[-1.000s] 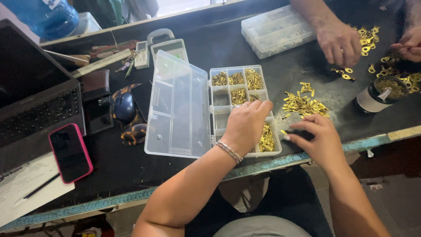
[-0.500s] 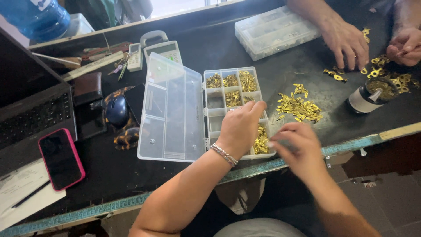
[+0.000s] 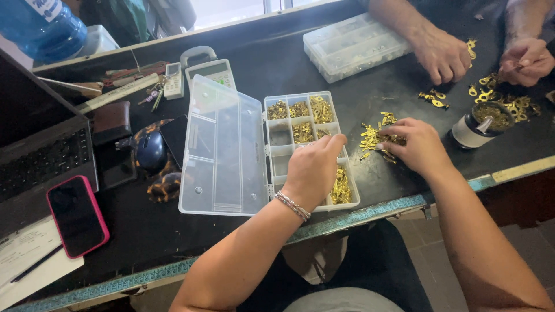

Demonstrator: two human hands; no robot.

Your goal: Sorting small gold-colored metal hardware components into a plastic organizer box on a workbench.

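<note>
Right hand [image 3: 417, 145]: has swung from the box's near edge onto the brass terminal pile [image 3: 373, 136], fingers curled, grasping pieces.
Left hand [image 3: 312, 167]: stays loosely open over the compartment box [image 3: 277, 151].
Surface: black workbench [image 3: 289, 58], window beyond.

Laptop [image 3: 40, 138] far left; pink phone [image 3: 77, 215] beside; blue jug [image 3: 37, 26] behind.
</note>
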